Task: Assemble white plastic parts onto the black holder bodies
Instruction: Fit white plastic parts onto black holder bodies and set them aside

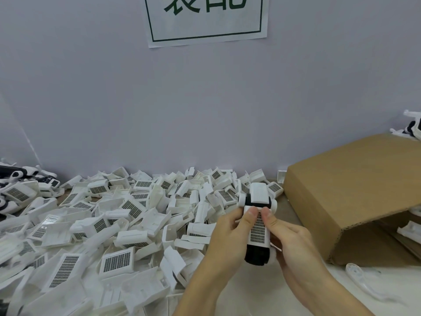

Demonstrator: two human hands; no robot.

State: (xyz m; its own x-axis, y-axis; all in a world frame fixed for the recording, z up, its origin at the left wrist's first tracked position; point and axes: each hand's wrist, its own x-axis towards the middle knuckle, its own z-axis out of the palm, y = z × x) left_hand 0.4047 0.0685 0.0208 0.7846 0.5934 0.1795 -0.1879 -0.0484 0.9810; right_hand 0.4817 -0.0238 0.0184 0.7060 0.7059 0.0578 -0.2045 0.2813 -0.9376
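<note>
I hold one black holder body upright in front of me, with a white gridded plastic part lying on its face and a white cap piece at its far end. My left hand grips it from the left, thumb pressing on the top of the gridded part. My right hand grips it from the right, thumb beside the left one. A big heap of loose white gridded parts covers the table to the left.
An open cardboard box lies on its side at the right, more white parts inside it. A loose white bracket lies near the front right. Assembled black-and-white pieces sit at far left. A wall with a paper sign stands behind.
</note>
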